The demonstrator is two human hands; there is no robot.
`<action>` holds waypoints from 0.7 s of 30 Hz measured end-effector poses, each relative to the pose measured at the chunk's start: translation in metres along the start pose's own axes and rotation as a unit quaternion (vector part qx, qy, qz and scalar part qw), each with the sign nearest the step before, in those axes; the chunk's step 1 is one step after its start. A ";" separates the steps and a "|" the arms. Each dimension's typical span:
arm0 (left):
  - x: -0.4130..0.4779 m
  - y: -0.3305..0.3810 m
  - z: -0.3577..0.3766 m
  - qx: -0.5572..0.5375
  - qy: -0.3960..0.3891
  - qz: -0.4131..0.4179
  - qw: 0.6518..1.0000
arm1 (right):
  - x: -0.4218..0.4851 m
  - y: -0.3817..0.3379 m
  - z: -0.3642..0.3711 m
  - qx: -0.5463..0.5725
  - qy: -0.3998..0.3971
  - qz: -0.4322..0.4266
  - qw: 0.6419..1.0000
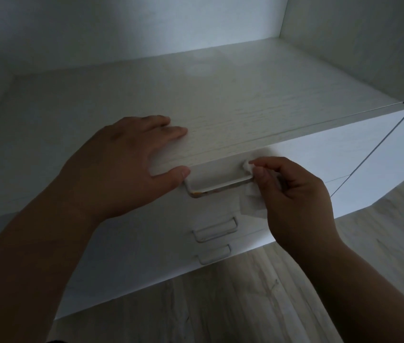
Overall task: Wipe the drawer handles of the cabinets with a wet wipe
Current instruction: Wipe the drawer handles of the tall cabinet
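Note:
A white cabinet has three drawers stacked below its top shelf [220,100]. The top drawer's metal handle [218,188] shows an orange-brown stain near its left end. My right hand [292,201] pinches a white wet wipe [251,194] wrapped around the handle's right end. Flat on the shelf's front edge lies my left hand [124,167], its fingers straight and its thumb touching the handle's left corner. Lower down are the middle handle [214,230] and the bottom handle [214,254].
The shelf is enclosed by a back wall [134,28] and a right side panel [359,40]. Another cabinet front [394,157] stands to the right. Light wood-look floor [220,310] lies below the drawers.

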State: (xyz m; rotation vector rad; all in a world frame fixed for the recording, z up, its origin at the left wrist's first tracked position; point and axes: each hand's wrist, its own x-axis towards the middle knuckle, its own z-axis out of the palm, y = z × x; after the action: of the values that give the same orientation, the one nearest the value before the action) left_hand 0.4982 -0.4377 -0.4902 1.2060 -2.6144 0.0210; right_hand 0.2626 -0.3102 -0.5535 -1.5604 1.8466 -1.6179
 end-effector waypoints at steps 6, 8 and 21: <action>-0.002 0.002 -0.002 0.005 0.002 0.000 1.000 | 0.002 0.000 -0.001 -0.008 0.003 -0.007 1.000; -0.002 0.003 -0.002 0.007 0.006 0.000 1.000 | 0.005 0.003 0.000 -0.012 0.012 -0.013 1.000; -0.002 0.003 -0.002 -0.002 0.011 -0.003 1.000 | -0.005 -0.002 0.003 -0.024 0.003 -0.014 1.000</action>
State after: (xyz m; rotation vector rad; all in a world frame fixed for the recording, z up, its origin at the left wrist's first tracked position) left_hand 0.4978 -0.4346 -0.4883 1.2065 -2.5915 0.0282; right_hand 0.2680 -0.3075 -0.5547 -1.6084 1.8882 -1.6041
